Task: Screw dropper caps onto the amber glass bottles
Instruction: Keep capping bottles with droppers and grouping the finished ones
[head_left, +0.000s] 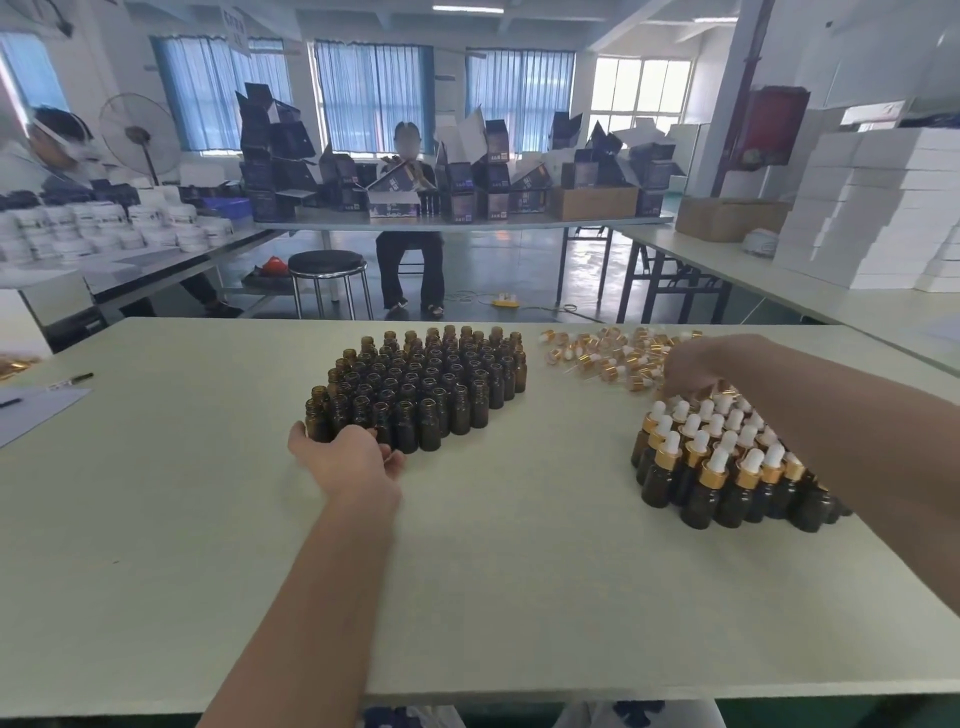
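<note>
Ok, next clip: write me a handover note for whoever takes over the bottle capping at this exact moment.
Left hand: at the near left corner of the uncapped amber bottles, fingers against them; grip unclear.
Right hand: fingers down at the loose dropper caps, far right; whether it pinches one is hidden.
Done: a cluster of capped bottles stands near right.
Left: the whole uncapped cluster in the middle.

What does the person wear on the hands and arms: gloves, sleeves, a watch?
Nothing visible. The left hand and right hand have no gloves. The left forearm and right forearm are uncovered to the picture's edge: no sleeves, watch or bracelet.
</note>
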